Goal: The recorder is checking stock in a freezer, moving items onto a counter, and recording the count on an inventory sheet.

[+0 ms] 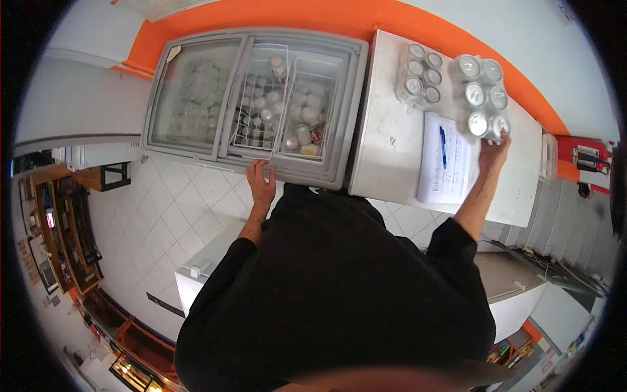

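Observation:
My left hand point(262, 187) rests at the front rim of a grey chest freezer point(176, 155), its fingers apart and holding nothing. On the white counter, my right hand point(494, 155) grips the near corner of a plastic-wrapped pack of cans point(476, 95). Its fingertips are partly hidden against the wrap. To the left of it stands a second wrapped pack of slimmer cans point(415, 69). Close to my right hand lies an open notebook point(432, 176) with writing on its pages, and a blue pen point(443, 146) is on top.
Through the freezer's opening, wire baskets point(286, 104) hold many bottles and jars; a glass lid point(196, 85) covers its left part. The white counter point(385, 153) adjoins the freezer on the right. Behind me are a white cabinet point(189, 287) and wooden shelves point(65, 225) at the far left.

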